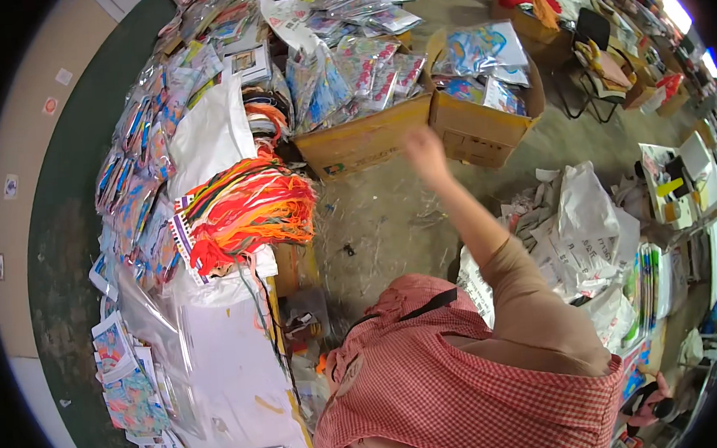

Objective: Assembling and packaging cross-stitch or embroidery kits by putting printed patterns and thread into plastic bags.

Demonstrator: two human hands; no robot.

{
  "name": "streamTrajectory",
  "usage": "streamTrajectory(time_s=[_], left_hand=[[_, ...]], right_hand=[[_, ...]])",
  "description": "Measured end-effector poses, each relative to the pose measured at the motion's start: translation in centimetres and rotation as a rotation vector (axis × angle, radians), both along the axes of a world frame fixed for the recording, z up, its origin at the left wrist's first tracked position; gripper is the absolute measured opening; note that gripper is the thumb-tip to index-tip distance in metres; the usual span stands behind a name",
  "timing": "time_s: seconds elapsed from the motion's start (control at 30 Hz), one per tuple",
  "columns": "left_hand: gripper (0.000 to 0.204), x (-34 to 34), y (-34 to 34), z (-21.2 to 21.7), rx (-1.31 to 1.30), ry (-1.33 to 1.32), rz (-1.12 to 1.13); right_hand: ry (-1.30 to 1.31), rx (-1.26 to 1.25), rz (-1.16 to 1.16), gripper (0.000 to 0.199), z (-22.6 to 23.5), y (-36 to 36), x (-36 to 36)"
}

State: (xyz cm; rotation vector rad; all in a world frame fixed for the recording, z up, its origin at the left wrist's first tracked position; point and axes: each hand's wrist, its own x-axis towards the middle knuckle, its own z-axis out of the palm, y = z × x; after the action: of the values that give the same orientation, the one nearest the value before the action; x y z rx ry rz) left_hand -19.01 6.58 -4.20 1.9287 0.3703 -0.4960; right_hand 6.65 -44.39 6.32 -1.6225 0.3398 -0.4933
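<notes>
My right hand [425, 151] reaches forward, its arm bare below a rolled brown sleeve. It appears in front of two open cardboard boxes, near the corner where they meet; whether it touches either one is unclear. Blur hides its fingers, and I make out nothing in them. The left box [362, 143] is heaped with flat, colourful packets in clear plastic [367, 69]. In the right box [475, 133] lie more such packets [483, 51], mostly blue. My left hand is out of sight.
At left, a long table [235, 352] bears bundles of red and orange thread [252, 209], stacked packets [136, 163] and clear plastic sheets. White sacks [578, 237] lie heaped at right. Farther right stand a chair [597, 53] and more boxes. A person [648, 403] is at lower right.
</notes>
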Motion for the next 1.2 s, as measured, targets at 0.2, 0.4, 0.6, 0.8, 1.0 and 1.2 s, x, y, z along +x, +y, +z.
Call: streamTrajectory(time_s=[0.2, 0.4, 0.6, 0.8, 1.0, 1.2], left_hand=[[0.054, -1.6, -0.5, -0.2, 0.081, 0.072, -0.078], [0.053, -3.1, 0.3, 0.0, 0.165, 0.145, -0.128], [0.053, -6.5, -1.1, -1.0, 0.172, 0.211, -0.100], [0.039, -11.7, 2.6, 0.2, 0.542, 0.145, 0.455], [0.047, -18.0, 11.2, -1.8, 0.632, -0.069, 1.039], [0.047, -25.6, 16.2, -3.0, 0.876, -0.027, 1.351]], right_hand=[[0.296, -0.545, 1.035, 0.026, -10.6, 18.2, -13.8], [0.408, -0.631, 1.286, 0.033, -12.7, 20.4, -14.3], [0.600, -0.814, 1.019, 0.034, -21.2, 17.3, -12.7], [0.780, -0.995, 1.415, 0.035, -24.3, 12.1, -17.2], [0.542, -1.016, 1.610, 0.037, -31.1, 12.8, -15.0], [0.684, -1.071, 1.553, 0.037, -30.2, 16.3, -12.5]])
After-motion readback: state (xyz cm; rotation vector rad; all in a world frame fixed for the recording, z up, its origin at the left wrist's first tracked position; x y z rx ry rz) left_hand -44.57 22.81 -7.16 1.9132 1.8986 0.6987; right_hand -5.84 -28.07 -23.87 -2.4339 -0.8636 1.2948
